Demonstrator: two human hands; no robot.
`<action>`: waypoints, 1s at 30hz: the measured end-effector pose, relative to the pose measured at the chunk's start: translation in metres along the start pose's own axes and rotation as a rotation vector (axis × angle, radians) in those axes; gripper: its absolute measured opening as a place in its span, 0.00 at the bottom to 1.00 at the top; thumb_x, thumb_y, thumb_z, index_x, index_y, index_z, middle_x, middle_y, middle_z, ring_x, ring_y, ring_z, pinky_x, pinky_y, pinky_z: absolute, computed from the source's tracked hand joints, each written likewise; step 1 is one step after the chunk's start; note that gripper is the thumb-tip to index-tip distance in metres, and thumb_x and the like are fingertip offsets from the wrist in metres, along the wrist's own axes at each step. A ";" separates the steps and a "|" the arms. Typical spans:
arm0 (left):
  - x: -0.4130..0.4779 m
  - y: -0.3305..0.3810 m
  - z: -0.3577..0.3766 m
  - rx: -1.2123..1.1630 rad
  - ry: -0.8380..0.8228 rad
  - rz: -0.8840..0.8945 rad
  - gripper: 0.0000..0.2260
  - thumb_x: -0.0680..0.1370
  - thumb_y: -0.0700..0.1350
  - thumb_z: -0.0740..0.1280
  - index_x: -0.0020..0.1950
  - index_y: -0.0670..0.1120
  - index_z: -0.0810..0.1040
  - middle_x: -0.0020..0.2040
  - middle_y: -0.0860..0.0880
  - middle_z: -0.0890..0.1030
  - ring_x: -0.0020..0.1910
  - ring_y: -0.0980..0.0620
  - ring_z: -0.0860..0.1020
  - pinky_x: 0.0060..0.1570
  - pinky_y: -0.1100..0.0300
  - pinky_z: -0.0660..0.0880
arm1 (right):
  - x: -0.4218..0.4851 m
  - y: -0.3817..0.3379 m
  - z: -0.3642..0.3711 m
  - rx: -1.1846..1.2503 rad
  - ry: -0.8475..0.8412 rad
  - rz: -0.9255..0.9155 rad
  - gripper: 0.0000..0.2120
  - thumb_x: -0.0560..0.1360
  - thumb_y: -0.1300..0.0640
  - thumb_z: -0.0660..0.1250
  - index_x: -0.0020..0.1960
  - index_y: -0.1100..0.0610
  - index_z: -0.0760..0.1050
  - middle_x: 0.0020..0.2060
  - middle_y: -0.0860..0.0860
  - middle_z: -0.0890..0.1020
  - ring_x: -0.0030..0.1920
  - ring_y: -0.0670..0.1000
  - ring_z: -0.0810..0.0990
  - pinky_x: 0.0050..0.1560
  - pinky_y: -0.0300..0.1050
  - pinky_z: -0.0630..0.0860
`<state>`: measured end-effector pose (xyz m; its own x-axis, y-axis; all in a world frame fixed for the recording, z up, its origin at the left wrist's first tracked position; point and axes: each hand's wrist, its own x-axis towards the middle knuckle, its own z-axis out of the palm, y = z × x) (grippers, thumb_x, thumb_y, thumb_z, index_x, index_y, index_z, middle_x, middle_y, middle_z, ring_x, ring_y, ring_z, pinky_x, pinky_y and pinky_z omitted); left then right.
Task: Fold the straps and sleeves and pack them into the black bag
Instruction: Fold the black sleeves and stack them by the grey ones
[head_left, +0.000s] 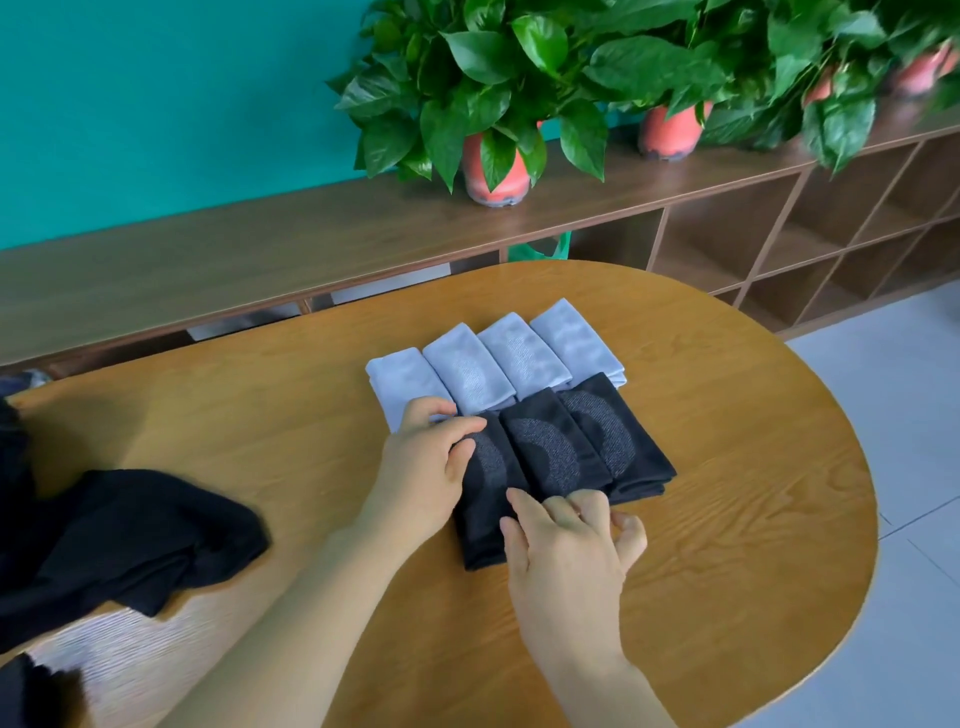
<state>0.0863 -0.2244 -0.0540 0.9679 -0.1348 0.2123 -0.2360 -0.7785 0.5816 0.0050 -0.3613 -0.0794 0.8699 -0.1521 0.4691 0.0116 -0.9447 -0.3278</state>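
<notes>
Several folded grey sleeves (498, 358) lie side by side in a row on the wooden table (727, 519). In front of them lie three folded black sleeves (561, 447) with grey patterned patches. My left hand (421, 467) grips the far left end of the nearest black sleeve, thumb on top, next to the leftmost grey one. At the near ends of the black sleeves my right hand (566, 551) rests with curled fingers pressing and pinching their edges. The black bag (119, 540) lies crumpled at the table's left.
A long wooden shelf unit (260, 244) runs behind the table with several potted plants (493, 104) on top and open cubbies at the right. Grey floor tiles (909, 467) lie to the right of the table's rounded edge.
</notes>
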 end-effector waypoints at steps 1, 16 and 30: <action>-0.001 -0.003 0.004 0.042 0.037 0.055 0.11 0.78 0.38 0.68 0.58 0.48 0.83 0.61 0.47 0.73 0.49 0.50 0.78 0.54 0.51 0.75 | -0.002 0.000 0.001 -0.025 0.002 -0.010 0.10 0.67 0.51 0.68 0.47 0.51 0.83 0.29 0.45 0.77 0.46 0.52 0.70 0.54 0.58 0.61; -0.046 0.003 0.005 0.435 -0.268 0.123 0.32 0.77 0.69 0.42 0.79 0.58 0.53 0.79 0.57 0.46 0.77 0.59 0.40 0.72 0.49 0.35 | 0.008 0.024 -0.009 -0.146 -0.056 -0.215 0.17 0.76 0.46 0.57 0.49 0.51 0.83 0.66 0.57 0.76 0.71 0.62 0.66 0.67 0.66 0.55; -0.042 0.008 0.010 0.528 -0.281 0.119 0.36 0.73 0.69 0.33 0.79 0.57 0.42 0.80 0.53 0.39 0.77 0.54 0.35 0.71 0.44 0.31 | 0.003 0.041 0.005 -0.084 -0.107 -0.183 0.19 0.78 0.46 0.55 0.55 0.51 0.83 0.64 0.58 0.78 0.69 0.61 0.72 0.68 0.70 0.57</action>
<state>0.0443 -0.2316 -0.0662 0.9403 -0.3404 -0.0051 -0.3388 -0.9371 0.0837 0.0107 -0.3993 -0.0949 0.9045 0.0520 0.4233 0.1374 -0.9751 -0.1738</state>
